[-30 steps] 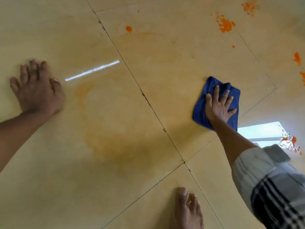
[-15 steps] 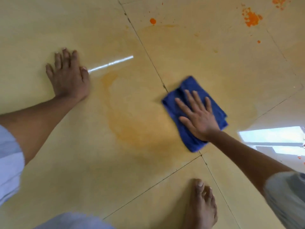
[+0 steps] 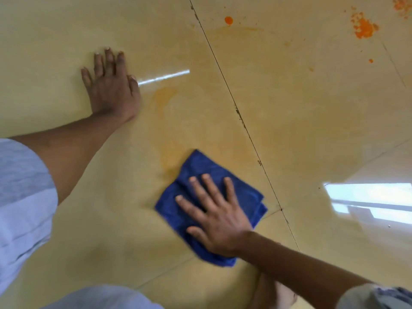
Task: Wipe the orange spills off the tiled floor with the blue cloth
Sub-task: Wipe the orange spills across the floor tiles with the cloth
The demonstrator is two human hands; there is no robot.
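Cloth (image 3: 198, 168) lies folded on the floor (image 3: 301, 121) under my right hand (image 3: 219, 216), fingers spread flat and pressing, not gripping. My left hand (image 3: 111, 90) rests flat, bracing. Best I press evenly across the smear (image 3: 166, 139), then reach the far splatters (image 3: 363, 26).

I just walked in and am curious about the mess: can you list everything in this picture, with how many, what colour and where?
Folded blue cloth: one, blue, on the floor at lower centre, under the right hand.
Bright orange splatters: several, orange, far side of the floor, upper right; one round drop at upper centre.
Faint smeared orange film: one patch, pale orange, between the two hands.
Glossy tiled floor: beige tiles with dark grout lines, throughout.
Window reflection: one, white, right edge.
Left hand: flat on the floor, upper left.
Right hand: fingers spread, pressing the cloth.
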